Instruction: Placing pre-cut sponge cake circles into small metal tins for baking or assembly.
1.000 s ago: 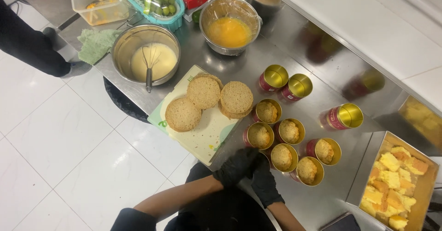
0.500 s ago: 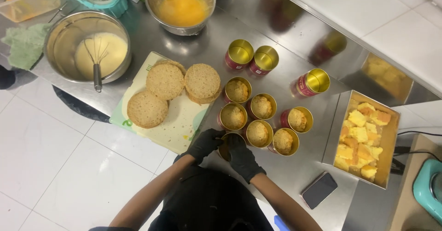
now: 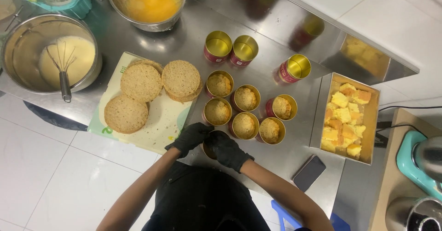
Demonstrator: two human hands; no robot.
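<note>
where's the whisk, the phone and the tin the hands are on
whisk (image 3: pixel 65 86): head view, on its dark handle
phone (image 3: pixel 309 173): head view, middle of its dark screen
tin (image 3: pixel 208 151): head view, on its rim showing between the gloved hands

A working kitchen is showing here: a stainless steel counter (image 3: pixel 285 42) is carrying mixing bowls, a whisk (image 3: pixel 62 72) is standing in batter, and white tiles are lining the floor (image 3: pixel 41 176).

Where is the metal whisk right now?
In the head view, the metal whisk stands in the large steel bowl of pale cream batter at the far left of the steel counter, left of the round brown cake layers on the cutting board.
</note>
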